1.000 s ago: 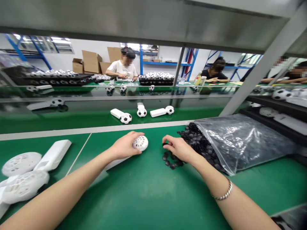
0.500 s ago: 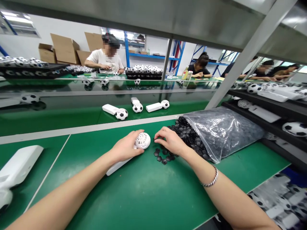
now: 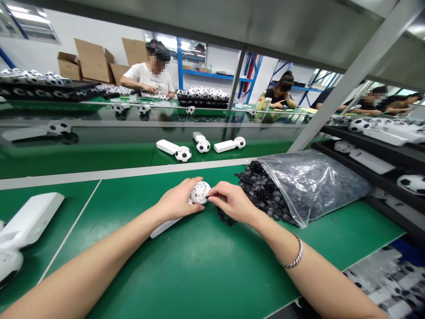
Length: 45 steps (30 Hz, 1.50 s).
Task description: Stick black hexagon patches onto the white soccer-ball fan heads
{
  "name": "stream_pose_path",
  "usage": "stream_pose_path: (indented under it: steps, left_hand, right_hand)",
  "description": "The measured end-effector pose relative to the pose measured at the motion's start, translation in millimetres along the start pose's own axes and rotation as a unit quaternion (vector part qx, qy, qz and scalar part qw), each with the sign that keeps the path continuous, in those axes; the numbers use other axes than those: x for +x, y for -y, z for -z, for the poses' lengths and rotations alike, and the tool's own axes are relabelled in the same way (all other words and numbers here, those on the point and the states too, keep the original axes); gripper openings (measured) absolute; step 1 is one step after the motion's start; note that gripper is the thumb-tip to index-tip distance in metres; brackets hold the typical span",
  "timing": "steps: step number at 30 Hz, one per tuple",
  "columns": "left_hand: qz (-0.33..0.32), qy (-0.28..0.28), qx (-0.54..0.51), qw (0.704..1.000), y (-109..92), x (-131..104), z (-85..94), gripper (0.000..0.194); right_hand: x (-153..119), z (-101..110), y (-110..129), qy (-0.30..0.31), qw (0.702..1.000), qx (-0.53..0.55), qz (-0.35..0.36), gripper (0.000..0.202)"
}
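Note:
My left hand [image 3: 179,199] is wrapped round a white handheld fan [image 3: 200,192] whose round head has an openwork, football-patterned grille. The fan's handle [image 3: 165,227] shows under my wrist and lies along the green table. My right hand [image 3: 232,201] pinches a small black piece [image 3: 207,197] between thumb and fingertips, at the right side of the fan head. Whether the piece touches the grille I cannot tell. Loose black pentagon pieces [image 3: 265,195] spill from a clear plastic bag [image 3: 315,181] beyond my right hand. A few lie partly hidden under that hand.
Several white fans with football heads [image 3: 183,153] lie on the belt [image 3: 133,155] ahead. A larger-looking white fan [image 3: 33,219] is at the left. Black trays [image 3: 358,155] with fans stand at the right, behind a slanted metal post [image 3: 325,84]. Co-workers sit across the line.
My right hand has moved left from the loose black pieces to the fan head, a black piece in its fingers. The fans on the belt have shifted right in view.

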<state>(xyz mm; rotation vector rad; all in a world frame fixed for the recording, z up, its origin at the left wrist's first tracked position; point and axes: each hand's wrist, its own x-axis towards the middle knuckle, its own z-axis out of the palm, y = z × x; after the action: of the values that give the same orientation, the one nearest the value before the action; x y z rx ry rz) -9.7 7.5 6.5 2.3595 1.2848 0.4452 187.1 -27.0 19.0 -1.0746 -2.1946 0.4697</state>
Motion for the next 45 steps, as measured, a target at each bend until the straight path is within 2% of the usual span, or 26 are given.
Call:
stream_pose_path:
  steps: [4,8,18,21,24,27,31,34,37,39,42,45]
  left_hand:
    - [0.009,0.002,-0.001,1.000,-2.2,-0.6,0.7,0.085]
    - [0.011,-0.004,0.004,1.000,-3.5,-0.9,0.8,0.082]
    - [0.006,-0.026,0.020,0.999,-6.4,-2.5,1.4,0.068]
    - [0.006,-0.028,0.021,0.999,-7.8,-3.0,2.0,0.067]
    - [0.004,-0.029,0.027,0.999,-8.6,-3.1,2.6,0.068]
    - [0.001,-0.025,0.035,0.999,-9.2,-2.6,3.5,0.067]
    - [0.010,-0.015,0.040,0.999,-10.9,-1.3,5.3,0.064]
    - [0.001,0.001,0.035,0.999,-12.1,-1.4,6.9,0.064]
    - [0.005,0.021,0.042,0.999,-11.1,-2.2,8.9,0.072]
    - [0.008,0.023,0.057,0.998,-8.6,-2.6,10.9,0.071]
    - [-0.038,0.011,0.093,0.995,-3.2,-2.1,13.9,0.063]
    - [-0.081,0.005,0.136,0.987,1.7,-0.1,14.7,0.066]
  right_hand:
    - [0.1,-5.3,3.1,0.023,0.999,0.019,-0.016,0.008]
    - [-0.4,-9.5,4.4,0.030,0.999,0.008,-0.034,0.007]
    - [-0.4,-16.3,-0.6,-0.048,0.996,0.055,-0.045,0.005]
    - [-0.4,-17.4,-4.7,-0.059,0.992,0.078,-0.083,0.022]
    - [0.4,-21.0,-9.0,-0.022,0.984,0.143,-0.105,0.041]
    - [1.7,-24.9,-11.9,0.003,0.978,0.195,-0.080,0.042]
    - [3.6,-23.7,-16.5,-0.003,0.978,0.201,-0.060,0.040]
    - [5.4,-14.7,-26.8,0.000,0.985,0.154,-0.079,0.035]
    - [5.8,-3.1,-41.1,-0.023,0.989,0.016,-0.146,0.026]
    - [4.8,1.7,-48.5,-0.017,0.982,-0.062,-0.179,0.023]
    - [2.9,2.1,-52.2,0.020,0.976,-0.103,-0.189,0.017]
    - [2.9,-1.9,-49.1,0.017,0.979,-0.103,-0.177,0.019]
